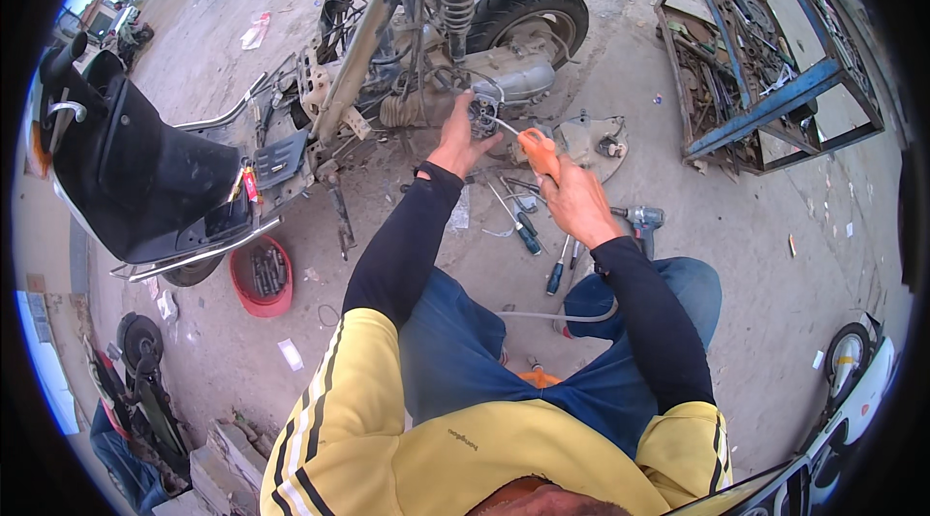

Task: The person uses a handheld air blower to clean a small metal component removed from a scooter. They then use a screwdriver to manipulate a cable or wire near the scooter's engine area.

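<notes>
Slipping past the metal part (481, 115) if pushed askew, the orange-handled tool (538, 152) gripped by the right hand (577, 203) could be driven into the left hand (461, 141) curled around that part.

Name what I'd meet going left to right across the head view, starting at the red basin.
Red basin → left hand → orange tool handle → right hand → power tool → blue metal rack.
</notes>
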Motion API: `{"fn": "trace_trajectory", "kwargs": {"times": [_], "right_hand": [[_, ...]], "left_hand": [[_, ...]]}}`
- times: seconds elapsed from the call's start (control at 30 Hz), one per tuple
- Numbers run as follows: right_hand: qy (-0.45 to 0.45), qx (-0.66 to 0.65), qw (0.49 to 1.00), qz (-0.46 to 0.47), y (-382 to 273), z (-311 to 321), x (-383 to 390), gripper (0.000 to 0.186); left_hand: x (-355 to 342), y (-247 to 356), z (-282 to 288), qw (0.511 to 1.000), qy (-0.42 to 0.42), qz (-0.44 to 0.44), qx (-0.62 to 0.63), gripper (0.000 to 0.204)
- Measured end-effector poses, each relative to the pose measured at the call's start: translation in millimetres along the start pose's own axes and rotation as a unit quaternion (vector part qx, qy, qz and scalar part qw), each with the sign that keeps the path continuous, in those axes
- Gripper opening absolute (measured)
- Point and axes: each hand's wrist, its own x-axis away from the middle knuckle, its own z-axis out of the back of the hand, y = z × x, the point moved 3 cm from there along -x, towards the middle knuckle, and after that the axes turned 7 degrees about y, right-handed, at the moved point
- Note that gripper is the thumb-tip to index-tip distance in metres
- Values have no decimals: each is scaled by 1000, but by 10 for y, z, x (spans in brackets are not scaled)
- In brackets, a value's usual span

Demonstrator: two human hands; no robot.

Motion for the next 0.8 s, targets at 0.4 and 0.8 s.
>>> {"fn": "trace_trajectory", "kwargs": {"times": [0.4,0.8], "right_hand": [[29,46,998,-12,-77,-108,17,30],[16,12,1000,-3,-56,-25,-46,29]], "left_hand": [[-222,-20,105,997,26,-45,-50,92],[-22,-20,-50,994,79,-60,-49,101]]}}
